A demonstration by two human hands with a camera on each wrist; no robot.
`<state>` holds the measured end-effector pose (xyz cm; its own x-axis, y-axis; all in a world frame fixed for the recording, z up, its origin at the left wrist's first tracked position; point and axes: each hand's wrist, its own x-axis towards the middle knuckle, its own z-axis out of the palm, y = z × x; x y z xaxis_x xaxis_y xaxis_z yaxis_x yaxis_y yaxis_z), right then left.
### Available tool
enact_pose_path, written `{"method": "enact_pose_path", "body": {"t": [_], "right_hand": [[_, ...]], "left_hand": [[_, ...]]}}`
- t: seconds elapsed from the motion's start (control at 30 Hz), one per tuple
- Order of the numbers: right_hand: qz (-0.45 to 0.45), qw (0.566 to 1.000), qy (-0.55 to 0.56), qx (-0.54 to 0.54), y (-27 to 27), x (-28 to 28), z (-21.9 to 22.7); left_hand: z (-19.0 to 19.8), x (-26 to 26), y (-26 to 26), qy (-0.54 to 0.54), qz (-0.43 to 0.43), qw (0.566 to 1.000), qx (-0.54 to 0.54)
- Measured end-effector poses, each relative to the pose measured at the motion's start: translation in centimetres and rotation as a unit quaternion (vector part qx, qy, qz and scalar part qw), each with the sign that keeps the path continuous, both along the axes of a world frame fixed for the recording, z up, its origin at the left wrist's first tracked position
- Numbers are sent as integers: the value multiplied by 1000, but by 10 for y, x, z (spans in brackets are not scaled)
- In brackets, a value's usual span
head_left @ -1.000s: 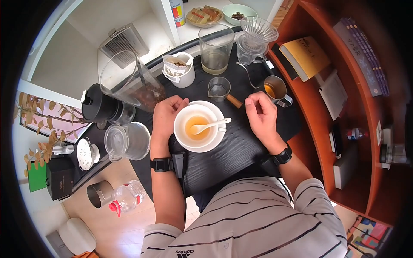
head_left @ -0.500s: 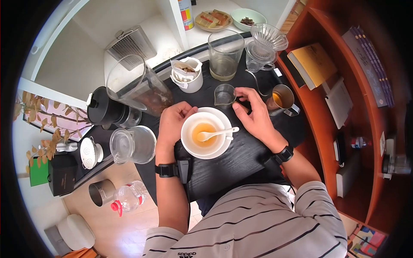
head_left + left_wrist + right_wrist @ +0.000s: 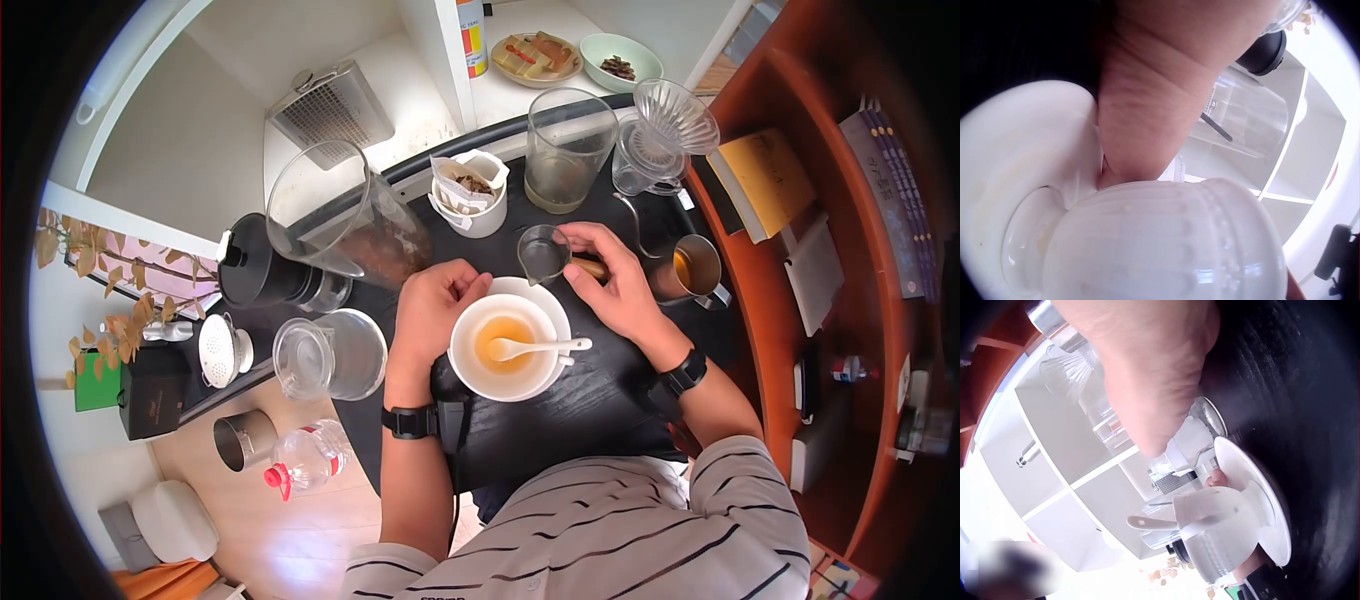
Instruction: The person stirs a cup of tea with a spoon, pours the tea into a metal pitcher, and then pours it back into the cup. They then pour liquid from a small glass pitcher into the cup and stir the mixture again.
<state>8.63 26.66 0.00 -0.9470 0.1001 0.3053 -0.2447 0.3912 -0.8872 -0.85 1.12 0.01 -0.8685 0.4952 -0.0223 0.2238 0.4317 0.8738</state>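
Observation:
A white cup [image 3: 503,375] of amber liquid, a white spoon [image 3: 540,346] in it, stands on a white saucer [image 3: 562,312]. My left hand [image 3: 436,312] rests against the saucer's left side with loosely curled fingers; the left wrist view shows that hand [image 3: 1147,106] beside the saucer [image 3: 1054,119] and cup [image 3: 1166,244]. Just behind the saucer, my right hand [image 3: 615,280] holds a small glass pitcher [image 3: 541,257] by its side and wooden handle [image 3: 592,268], thumb in front and fingers behind. The pitcher looks empty.
A steel cup [image 3: 690,268] with amber liquid stands to the right. Behind are a drip-bag cup [image 3: 470,218], a tall glass [image 3: 570,160] and a glass dripper [image 3: 675,118]. Leftward stand a large glass vessel [image 3: 385,235], black grinder [image 3: 260,270] and glass jug [image 3: 350,352].
My right hand has moved from right of the pitcher onto it and grips it. The pitcher now sits closer to the saucer. My left hand stays beside the saucer, and the head view has shifted.

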Motion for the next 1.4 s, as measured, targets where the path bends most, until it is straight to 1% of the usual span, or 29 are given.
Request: {"method": "enact_pose_path", "body": {"t": [0.13,0.3,0.37,0.5,0.63,0.7,0.83,0.9,1.03,1.2,1.27,1.3,1.37,1.4], "right_hand": [[4,1000,0,2,2,-2,1],[10,999,-11,40,-1,1,9],[7,998,-5,55,-1,1,7],[-4,996,1,86,-3,-1,5],[-5,997,-13,81,-6,-1,10],[-5,993,27,117,-8,-2,11],[1,987,47,153,-9,-4,15],[-3,978,54,199,-6,-3,16],[-12,983,62,174,-8,-2,16],[-17,990,7,140,-9,-2,9],[-13,988,16,151,-8,-2,9],[-9,987,24,162,-7,-1,9],[-11,987,24,159,-5,0,12],[-12,988,23,155,-5,1,13]], "left_hand": [[1,1,2,-11,-6,1000,14],[-1,-1,2,-23,-19,999,20],[-4,-1,2,-41,-3,998,48],[-1,-1,3,-40,1,998,41],[1,-1,3,-34,2,999,26],[0,-1,3,-23,0,1000,20],[0,-2,3,-36,-5,999,30],[0,-2,3,-36,-9,999,26],[-3,-2,3,-43,-6,999,28],[-6,-3,1,-47,-2,998,34],[-7,-3,-1,-51,-29,998,39],[-7,-3,-1,-49,-28,998,39],[-9,-2,0,-65,1,997,44],[-8,-2,1,-64,0,997,44]]}}
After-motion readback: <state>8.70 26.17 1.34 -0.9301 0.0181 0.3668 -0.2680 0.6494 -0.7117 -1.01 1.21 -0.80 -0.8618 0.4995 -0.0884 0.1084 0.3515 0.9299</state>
